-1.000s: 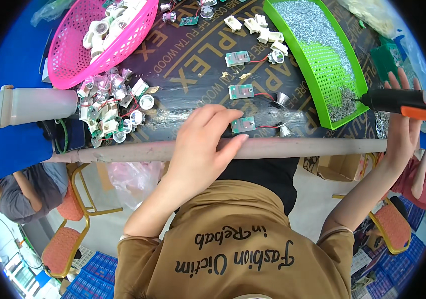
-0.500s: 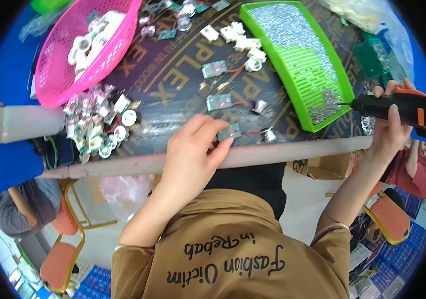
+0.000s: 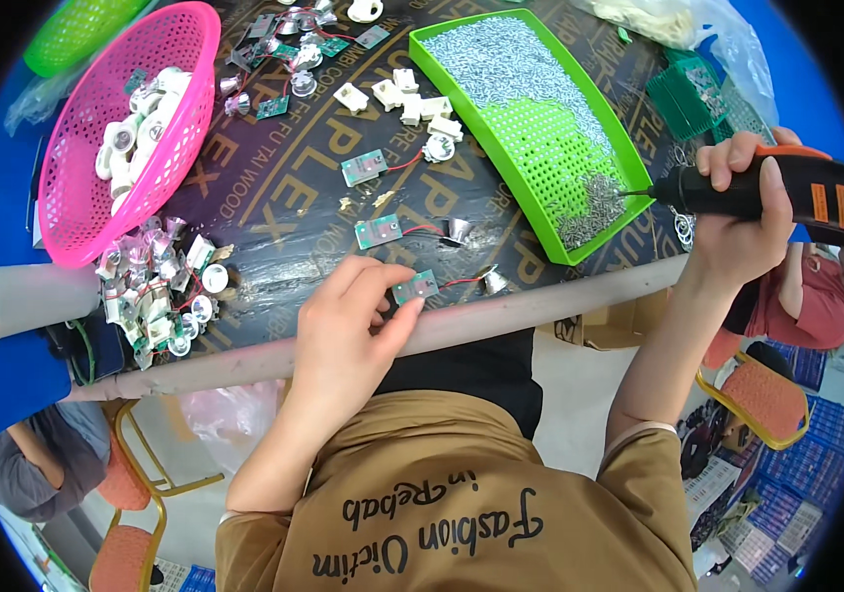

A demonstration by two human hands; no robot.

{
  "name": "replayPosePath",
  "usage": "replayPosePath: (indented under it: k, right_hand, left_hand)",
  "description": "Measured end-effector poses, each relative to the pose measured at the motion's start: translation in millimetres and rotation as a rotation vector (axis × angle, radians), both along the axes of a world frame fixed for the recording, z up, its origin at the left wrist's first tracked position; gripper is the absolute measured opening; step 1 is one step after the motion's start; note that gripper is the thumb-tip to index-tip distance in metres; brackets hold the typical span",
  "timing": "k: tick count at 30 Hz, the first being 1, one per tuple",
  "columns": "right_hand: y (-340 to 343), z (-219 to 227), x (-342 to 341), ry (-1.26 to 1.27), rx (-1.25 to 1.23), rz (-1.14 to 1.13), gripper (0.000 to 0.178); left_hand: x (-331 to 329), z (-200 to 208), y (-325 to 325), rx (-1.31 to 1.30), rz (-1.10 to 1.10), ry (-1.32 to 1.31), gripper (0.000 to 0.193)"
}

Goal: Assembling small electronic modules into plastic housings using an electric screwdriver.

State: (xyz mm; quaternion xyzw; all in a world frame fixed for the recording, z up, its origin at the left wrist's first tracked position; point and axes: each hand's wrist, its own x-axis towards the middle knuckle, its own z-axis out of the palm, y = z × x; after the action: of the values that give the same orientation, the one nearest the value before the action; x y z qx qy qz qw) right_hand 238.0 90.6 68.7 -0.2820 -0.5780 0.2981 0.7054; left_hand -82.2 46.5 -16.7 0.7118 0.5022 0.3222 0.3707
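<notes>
1. The left hand (image 3: pixel 343 321) reaches over the desk's pale near edge (image 3: pixel 481 323), thumb and forefinger parted by roughly a circuit board's width, with hold of the near green board (image 3: pixel 416 287) at its left end.
2. That board lies flat just inside the edge; a red wire joins it to a metal cup (image 3: pixel 494 280) on its right, also close to the edge.
3. The right hand (image 3: pixel 746 197) is closed around a black and orange power screwdriver (image 3: pixel 817 204), its bit pointing left across the right end of the green tray (image 3: pixel 494 163), over small metal pieces (image 3: pixel 585 212).
4. The hands are well apart, the tray's near corner lying between them, a little inside the desk edge.
5. A middle board (image 3: pixel 379 231) and a far board (image 3: pixel 364 168) line up beyond the near one, gaps between them; their wired cups sit toward the tray without touching it.
6. White blocks (image 3: pixel 412 104) crowd close to the tray's left wall.
7. Leftward, a strip of dark desk (image 3: pixel 274 261) separates the left hand from a heap of wired parts (image 3: pixel 160 291), below the pink basket (image 3: pixel 207 99).
</notes>
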Motion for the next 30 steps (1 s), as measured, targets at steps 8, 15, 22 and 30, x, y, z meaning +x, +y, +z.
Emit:
replayPosePath:
  k: [8,15,22,30]
  right_hand:
    - [-19,-9,-8,0.06,0.016,-0.078,0.037]
    - [-34,-7,-21,0.061,0.048,0.014,0.037]
    - [-43,-3,-19,0.076,0.001,-0.04,0.039]
    - [-43,14,17,0.045,0.086,0.009,0.092]
  left_hand:
    - [5,8,-1,0.438,-0.067,0.143,0.052]
    - [126,20,11,0.582,-0.395,0.032,0.052]
    - [148,-1,11,0.568,-0.315,0.155,0.049]
    - [142,-2,13,0.516,-0.296,0.13,0.05]
